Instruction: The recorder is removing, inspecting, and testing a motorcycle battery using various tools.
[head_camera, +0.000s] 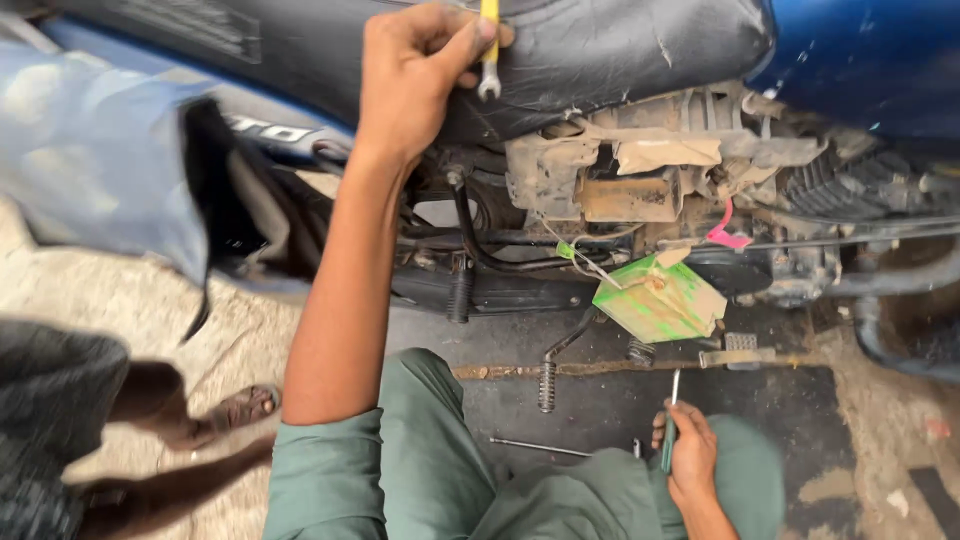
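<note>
My left hand (415, 75) is raised against the black seat (620, 45) of a motorcycle and grips a small spanner (488, 60) with a yellow shank, its open jaw pointing down. My right hand (690, 462) rests low by my knee and holds a green-handled screwdriver (669, 430) with its thin blade pointing up. Between the hands lies the exposed, dirty engine area (640, 190), with a torn green cardboard piece (660, 298) hanging in front of it.
A blue fuel tank (870, 50) is at the top right. A pink tag (728, 236), black hoses and a footpeg (547, 385) hang under the frame. A thin metal rod (540, 447) lies on the dark mat. Another person's legs and foot (235, 410) stand at the left.
</note>
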